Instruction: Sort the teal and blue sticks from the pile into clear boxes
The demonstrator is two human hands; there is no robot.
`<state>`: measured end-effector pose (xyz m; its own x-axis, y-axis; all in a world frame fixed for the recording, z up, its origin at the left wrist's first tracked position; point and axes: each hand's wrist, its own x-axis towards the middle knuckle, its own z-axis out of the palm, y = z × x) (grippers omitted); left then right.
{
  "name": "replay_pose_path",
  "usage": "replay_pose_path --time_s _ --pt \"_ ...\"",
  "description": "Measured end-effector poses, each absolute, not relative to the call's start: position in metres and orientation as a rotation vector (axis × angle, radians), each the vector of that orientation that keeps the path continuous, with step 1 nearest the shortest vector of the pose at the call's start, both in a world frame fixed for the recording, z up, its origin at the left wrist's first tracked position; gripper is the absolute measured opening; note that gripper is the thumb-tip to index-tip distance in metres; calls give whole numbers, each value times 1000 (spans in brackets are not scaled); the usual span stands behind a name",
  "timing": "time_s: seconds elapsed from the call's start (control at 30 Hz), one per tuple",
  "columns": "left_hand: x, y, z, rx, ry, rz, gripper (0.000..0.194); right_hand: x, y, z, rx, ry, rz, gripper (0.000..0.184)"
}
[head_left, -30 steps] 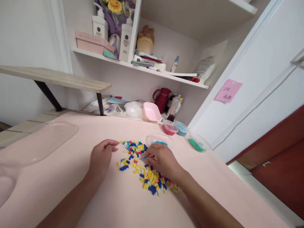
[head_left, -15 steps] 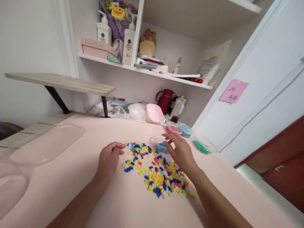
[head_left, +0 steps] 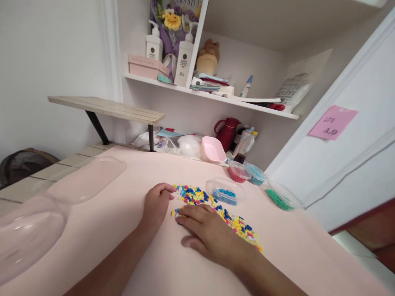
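A scatter of small yellow, blue, pink and white beads (head_left: 197, 196) lies on the pale pink table (head_left: 129, 230). My right hand (head_left: 207, 233) lies flat, palm down, over the near part of the pile with its fingers stretched to the left. My left hand (head_left: 156, 204) rests at the pile's left edge, its fingers loosely curled and its fingertips touching the beads. A clear round tub holding blue beads (head_left: 226, 193) stands just behind the pile.
Tubs of red beads (head_left: 238, 172), teal beads (head_left: 254, 173) and green beads (head_left: 280, 197) stand at the right. A pink dish (head_left: 213, 149) and a red jug (head_left: 227, 132) are at the back. Two clear lids (head_left: 89, 177) lie on the left.
My right hand came back from the blue-bead tub and now lies flat on the near beads. The left hand stays at the pile's edge. The view has shifted left.
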<state>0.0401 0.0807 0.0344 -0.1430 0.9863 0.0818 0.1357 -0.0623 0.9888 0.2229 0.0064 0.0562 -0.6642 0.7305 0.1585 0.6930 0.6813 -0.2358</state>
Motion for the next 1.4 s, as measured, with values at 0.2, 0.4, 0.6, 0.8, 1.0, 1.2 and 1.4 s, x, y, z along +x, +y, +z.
replay_pose_path --time_s 0.2,0.4,0.6,0.8,1.0,1.2,1.4 --pt "40 80 35 1250 1426 1298 26 240 14 69 -1286 -2587 98 31" --pt "41 79 37 1247 1410 1315 25 235 14 56 -1258 -2502 -2 30" --pt "41 78 35 1253 1385 1311 26 225 11 46 -1261 -2641 199 44" --pt "41 78 35 1249 1374 1324 26 226 16 52 -1234 -2618 289 44" --pt "40 76 39 1227 1387 1355 24 226 14 54 -1217 -2551 195 32" --pt "40 78 36 1226 1382 1350 25 226 16 46 -1241 -2586 146 38" --pt "41 79 35 1221 1380 1342 26 222 18 48 -1310 -2665 252 52"
